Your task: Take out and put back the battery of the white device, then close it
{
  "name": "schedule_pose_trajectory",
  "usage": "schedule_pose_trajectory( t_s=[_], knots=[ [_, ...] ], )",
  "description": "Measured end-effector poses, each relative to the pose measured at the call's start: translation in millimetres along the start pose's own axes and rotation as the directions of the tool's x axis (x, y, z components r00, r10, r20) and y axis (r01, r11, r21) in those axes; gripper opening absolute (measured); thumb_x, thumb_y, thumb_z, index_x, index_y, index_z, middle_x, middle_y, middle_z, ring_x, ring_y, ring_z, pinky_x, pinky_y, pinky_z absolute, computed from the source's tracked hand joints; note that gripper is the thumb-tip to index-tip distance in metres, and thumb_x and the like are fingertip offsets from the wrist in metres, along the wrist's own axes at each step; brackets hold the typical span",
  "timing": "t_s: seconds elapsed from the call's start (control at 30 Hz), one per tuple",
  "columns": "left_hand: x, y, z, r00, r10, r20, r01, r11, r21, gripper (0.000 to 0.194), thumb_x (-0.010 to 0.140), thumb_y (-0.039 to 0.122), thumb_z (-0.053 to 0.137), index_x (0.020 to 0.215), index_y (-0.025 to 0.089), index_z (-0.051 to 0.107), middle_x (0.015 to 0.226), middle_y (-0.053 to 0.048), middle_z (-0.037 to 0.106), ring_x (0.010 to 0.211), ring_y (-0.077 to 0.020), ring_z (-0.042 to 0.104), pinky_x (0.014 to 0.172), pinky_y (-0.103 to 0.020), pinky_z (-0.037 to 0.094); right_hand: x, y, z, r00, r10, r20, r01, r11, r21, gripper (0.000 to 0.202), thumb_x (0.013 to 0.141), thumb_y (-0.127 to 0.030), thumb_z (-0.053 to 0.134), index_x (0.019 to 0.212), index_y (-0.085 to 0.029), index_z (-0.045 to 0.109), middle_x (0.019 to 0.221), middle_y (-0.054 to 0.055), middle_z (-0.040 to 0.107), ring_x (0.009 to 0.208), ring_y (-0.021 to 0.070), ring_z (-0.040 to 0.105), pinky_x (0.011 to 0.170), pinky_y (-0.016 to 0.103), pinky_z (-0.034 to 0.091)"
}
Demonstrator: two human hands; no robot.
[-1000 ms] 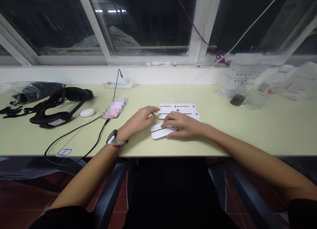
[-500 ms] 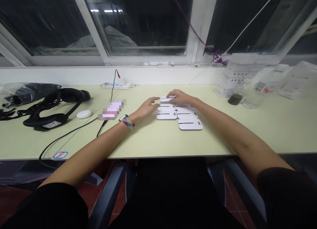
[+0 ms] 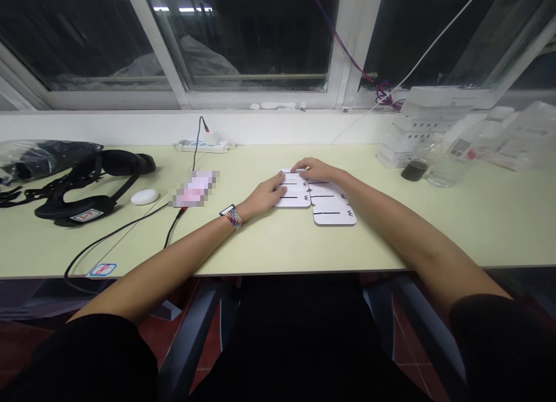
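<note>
Several white cards with black lines and a W-like mark lie in two columns on the pale table. My left hand [image 3: 266, 194] rests at the left edge of the left column, thumb and fingers apart, touching the cards. The near card of that column [image 3: 295, 200] shows below my fingertips. Over the far end of both columns lies my right hand [image 3: 316, 169], its fingers spread on the top cards and partly hiding them. The nearest card of the right column [image 3: 334, 215] is uncovered and sits closer to the table's front edge.
On the left are a black headset [image 3: 93, 208], a white oval object [image 3: 145, 197], a blurred-out phone [image 3: 195, 189] and cables. A power strip [image 3: 206, 146] stands by the wall. White boxes [image 3: 403, 141], a dark-capped bottle [image 3: 441, 173] and plastic bags are at the right.
My left hand has moved slightly right and nearer to me, onto the cards' left edge. My right hand has barely moved. The view has shifted a little.
</note>
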State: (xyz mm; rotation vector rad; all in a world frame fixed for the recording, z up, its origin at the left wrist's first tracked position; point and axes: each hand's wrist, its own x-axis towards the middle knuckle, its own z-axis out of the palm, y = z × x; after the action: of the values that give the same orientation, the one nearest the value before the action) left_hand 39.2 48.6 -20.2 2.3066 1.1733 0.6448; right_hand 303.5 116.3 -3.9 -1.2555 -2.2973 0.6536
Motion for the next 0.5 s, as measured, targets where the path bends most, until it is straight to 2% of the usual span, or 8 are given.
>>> schedule_pose_trajectory(
  t_s=[0.07, 0.17, 0.3, 0.5],
  knots=[
    [-3, 2, 0.7, 1.0, 0.023, 0.016, -0.024, 1.0, 0.017, 0.064, 0.105, 0.049, 0.047, 0.164, 0.023, 0.053, 0.18, 0.0, 0.029, 0.166, -0.0299, 0.033, 0.138, -0.041, 0.025, -2, -1, 0, 1.0, 0.001, 0.003, -0.002, 1.0, 0.005, 0.04, 0.089, -0.017, 0.066, 0.125, -0.028, 0.08, 0.142, 0.011, 0.069, 0.133, 0.0343, 0.062, 0.116, 0.056, 0.051],
    [-7, 7, 1.5, 0.998, 0.055, 0.031, -0.056, 0.998, 0.042, 0.063, 0.106, 0.049, 0.046, 0.16, 0.02, 0.058, 0.178, -0.003, 0.035, 0.166, -0.0296, 0.034, 0.137, -0.041, 0.028, -6, -6, 0, 1.0, -0.001, 0.012, 0.001, 1.0, 0.011, 0.039, 0.088, -0.018, 0.067, 0.123, -0.028, 0.081, 0.141, 0.011, 0.07, 0.134, 0.0349, 0.062, 0.115, 0.057, 0.051],
    [-12, 11, 2.8, 0.996, 0.085, 0.01, -0.085, 0.992, 0.09, 0.058, 0.108, 0.048, 0.047, 0.156, 0.019, 0.062, 0.172, -0.006, 0.047, 0.164, -0.0303, 0.037, 0.136, -0.046, 0.031, -14, -12, 0, 1.0, -0.016, 0.016, 0.015, 1.0, 0.024, 0.037, 0.088, -0.021, 0.069, 0.122, -0.029, 0.081, 0.141, 0.01, 0.07, 0.134, 0.0352, 0.061, 0.116, 0.057, 0.05],
    [-20, 16, 4.8, 0.991, 0.136, -0.009, -0.133, 0.98, 0.148, 0.055, 0.11, 0.046, 0.046, 0.153, 0.018, 0.065, 0.168, -0.008, 0.053, 0.16, -0.0318, 0.046, 0.133, -0.05, 0.037, -20, -15, 2, 0.998, -0.038, 0.041, 0.036, 0.997, 0.062, 0.037, 0.088, -0.025, 0.069, 0.122, -0.031, 0.082, 0.141, 0.009, 0.069, 0.134, 0.0342, 0.061, 0.115, 0.055, 0.052]
  ],
)
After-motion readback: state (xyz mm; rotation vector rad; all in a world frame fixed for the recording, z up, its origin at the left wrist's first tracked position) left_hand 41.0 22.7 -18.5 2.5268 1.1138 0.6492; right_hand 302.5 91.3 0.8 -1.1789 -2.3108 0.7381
